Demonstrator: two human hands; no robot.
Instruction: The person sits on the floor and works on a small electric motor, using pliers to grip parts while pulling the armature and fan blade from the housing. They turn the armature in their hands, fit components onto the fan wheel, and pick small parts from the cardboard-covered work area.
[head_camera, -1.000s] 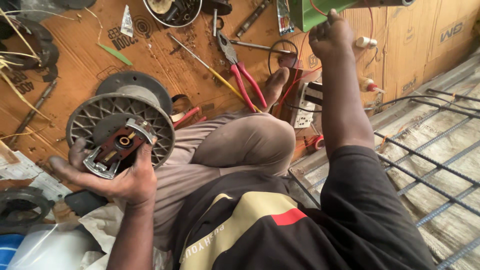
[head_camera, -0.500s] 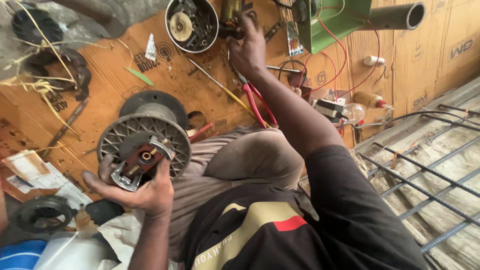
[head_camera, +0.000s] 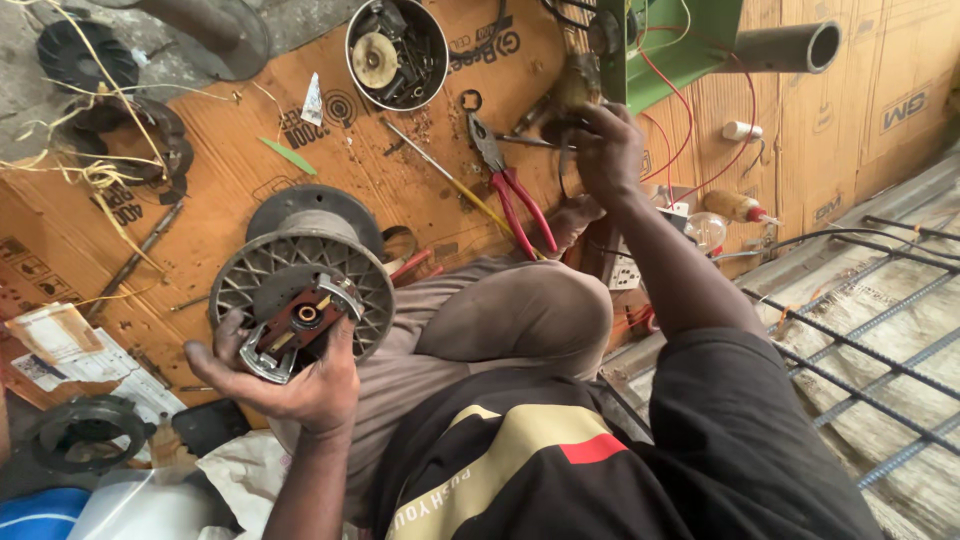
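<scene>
On the cardboard-covered floor, the left hand (head_camera: 300, 385) grips the finned motor rotor (head_camera: 300, 300) axis-up; the right hand (head_camera: 610, 150), far forward, closes on a small dark part (head_camera: 565, 130).

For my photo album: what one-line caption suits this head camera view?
Left hand steadies a ribbed grey motor part while the right hand reaches toward parts near red-handled pliers on cardboard.

Bare cardboard (head_camera: 330, 165) between round tin (head_camera: 397, 52), red-handled pliers (head_camera: 510, 185) and finned motor (head_camera: 300, 290).
</scene>
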